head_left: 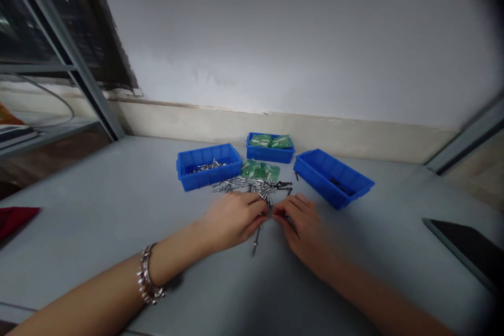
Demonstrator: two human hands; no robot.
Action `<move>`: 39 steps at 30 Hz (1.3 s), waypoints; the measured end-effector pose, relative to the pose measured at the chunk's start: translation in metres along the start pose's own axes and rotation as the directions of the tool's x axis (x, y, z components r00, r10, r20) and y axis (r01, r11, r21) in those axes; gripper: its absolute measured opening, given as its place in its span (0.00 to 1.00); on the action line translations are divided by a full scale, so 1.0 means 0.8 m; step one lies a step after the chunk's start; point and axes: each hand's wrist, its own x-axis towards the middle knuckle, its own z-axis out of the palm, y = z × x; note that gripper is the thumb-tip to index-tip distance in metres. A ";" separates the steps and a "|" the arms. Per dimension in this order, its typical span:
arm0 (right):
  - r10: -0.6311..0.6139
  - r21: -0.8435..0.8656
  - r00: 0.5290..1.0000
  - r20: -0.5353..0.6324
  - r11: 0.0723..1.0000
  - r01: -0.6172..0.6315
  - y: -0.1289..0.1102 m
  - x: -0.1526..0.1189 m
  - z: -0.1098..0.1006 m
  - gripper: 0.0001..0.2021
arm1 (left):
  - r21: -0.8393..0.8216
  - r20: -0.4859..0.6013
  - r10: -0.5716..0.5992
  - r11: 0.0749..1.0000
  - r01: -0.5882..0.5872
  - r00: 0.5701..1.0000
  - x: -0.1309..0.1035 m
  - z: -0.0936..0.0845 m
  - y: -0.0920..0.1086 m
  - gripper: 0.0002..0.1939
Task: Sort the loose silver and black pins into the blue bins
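Observation:
My left hand [236,219] bends over the near edge of a loose pile of silver screws [255,185], thumb and fingertips pinched together. Just below its thumb is a single long silver screw [255,244]; whether the fingers touch it I cannot tell. Close by, fingertips almost meeting the left ones, my right hand [303,226] is also closed in a pinch. Whatever sits between the fingers of either hand is too small or hidden. Several black screws [284,185] lie at the pile's right side.
Behind the pile lies a green packet [260,170]. A blue bin [189,181] with silver screws stands left, another blue bin [271,155] with green packets at the back, and a third blue bin [323,184] with dark pieces right. A dark flat panel [464,247] lies far right.

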 end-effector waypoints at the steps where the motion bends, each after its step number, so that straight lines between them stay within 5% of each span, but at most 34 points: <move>1: 0.001 -0.001 1.000 0.001 1.000 -0.001 -0.001 0.000 0.000 0.07 | 0.002 -0.008 0.001 1.000 -0.001 1.000 0.000 0.000 0.000 0.10; 11: 0.042 -0.082 0.998 -0.046 0.996 -0.046 0.004 0.003 -0.010 0.09 | -0.002 -0.193 -0.102 0.995 0.104 0.976 0.001 -0.002 -0.002 0.11; 39: 0.063 -0.080 0.997 -0.039 0.995 -0.066 0.005 0.002 -0.010 0.11 | -0.019 -0.216 -0.162 0.987 0.162 0.963 0.002 -0.003 -0.004 0.11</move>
